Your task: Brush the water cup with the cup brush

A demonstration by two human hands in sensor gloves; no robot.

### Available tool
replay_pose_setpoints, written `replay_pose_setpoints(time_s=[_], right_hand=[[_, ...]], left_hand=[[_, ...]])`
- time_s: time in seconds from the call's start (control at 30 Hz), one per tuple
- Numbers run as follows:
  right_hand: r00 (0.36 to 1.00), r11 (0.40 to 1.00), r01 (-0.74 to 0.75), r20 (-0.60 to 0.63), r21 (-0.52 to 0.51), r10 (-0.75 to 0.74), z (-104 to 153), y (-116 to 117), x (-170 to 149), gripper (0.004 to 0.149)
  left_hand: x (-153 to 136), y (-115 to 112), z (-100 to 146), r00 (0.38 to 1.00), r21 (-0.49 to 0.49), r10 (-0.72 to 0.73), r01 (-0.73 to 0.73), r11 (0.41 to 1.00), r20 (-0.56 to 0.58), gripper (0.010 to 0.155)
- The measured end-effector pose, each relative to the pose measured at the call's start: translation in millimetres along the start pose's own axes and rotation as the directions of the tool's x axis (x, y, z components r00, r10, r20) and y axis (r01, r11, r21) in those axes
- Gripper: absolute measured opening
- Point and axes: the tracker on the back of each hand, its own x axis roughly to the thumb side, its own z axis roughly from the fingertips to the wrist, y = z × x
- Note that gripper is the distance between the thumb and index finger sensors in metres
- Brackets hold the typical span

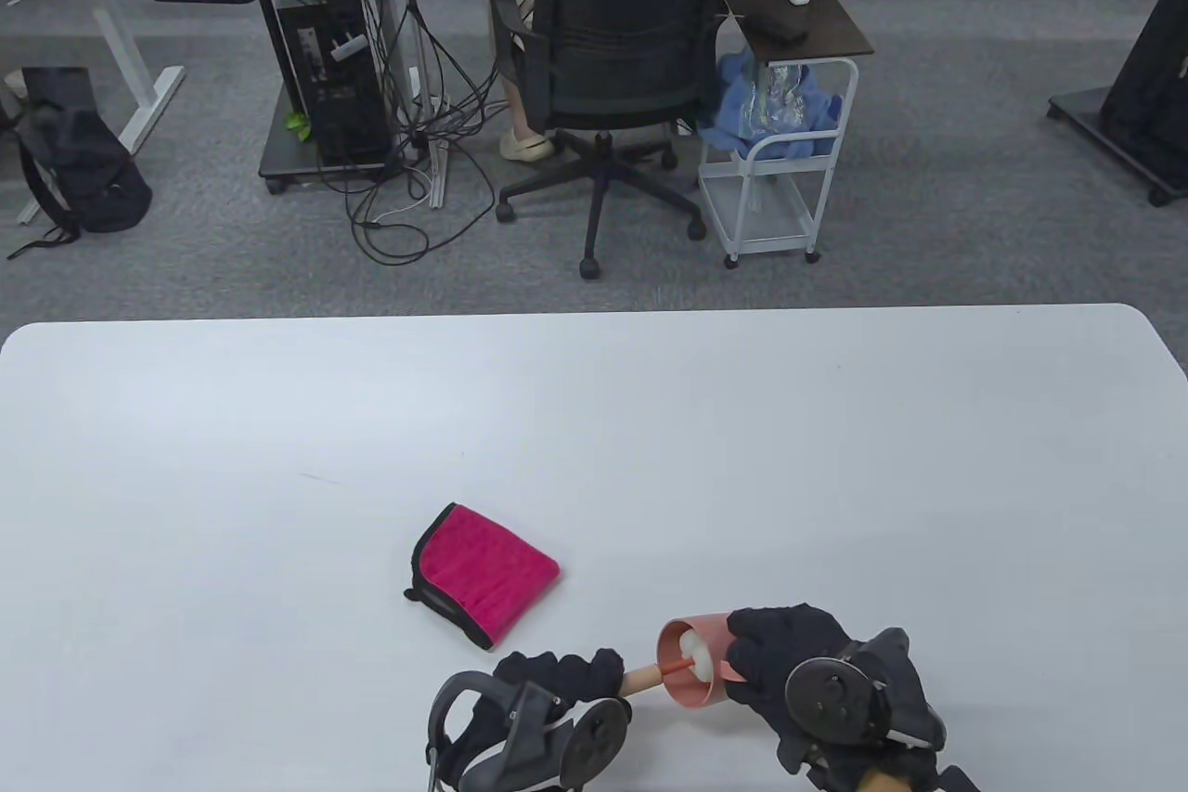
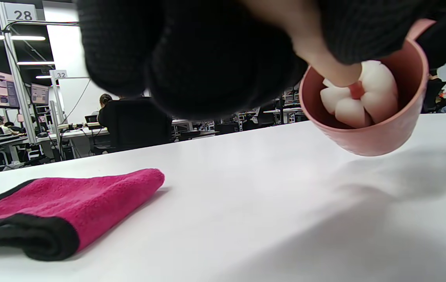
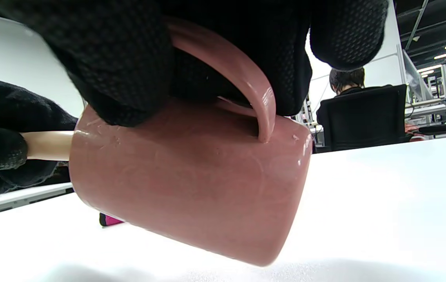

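My right hand (image 1: pixel 784 657) grips a pink water cup (image 1: pixel 698 662) by its handle (image 3: pixel 242 78) and holds it tipped on its side above the table, mouth toward my left. My left hand (image 1: pixel 557 679) grips the pale wooden handle (image 1: pixel 639 679) of the cup brush. The brush's white sponge head (image 1: pixel 698 651) sits inside the cup; it shows clearly in the left wrist view (image 2: pixel 360 98). The right wrist view shows the cup's outer wall (image 3: pixel 191 180) off the table and the brush handle (image 3: pixel 46 145) entering from the left.
A folded magenta cloth (image 1: pixel 484 571) with black trim lies on the white table (image 1: pixel 594 458) just beyond my left hand; it shows in the left wrist view (image 2: pixel 70 207). An office chair (image 1: pixel 613 58) and a white cart (image 1: pixel 784 133) stand beyond the table's far edge.
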Motion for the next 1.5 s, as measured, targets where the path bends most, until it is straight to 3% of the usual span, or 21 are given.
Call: replay_pose_setpoints(time_s=[0.67,0.87,1.5], right_hand=[[0.998,0.997,0.065,-0.024,-0.035,-0.066,3,-2,-9,0.034],[0.998,0.998,0.055,-0.031,-0.043,-0.057,4,-4,-9,0.033],[0.997,0.997,0.074,-0.032,-0.025,-0.075,4,-2,-11,0.034]], left_hand=[[-6,-12,-7,0.993,-0.139,0.098,-0.107,0.985,-0.070,0.055],[0,-12,-5,0.994,-0.168,0.105,-0.107,0.980,-0.019,0.055],[5,3,2,0.998,-0.033,0.045,-0.044,0.999,0.045,0.055]])
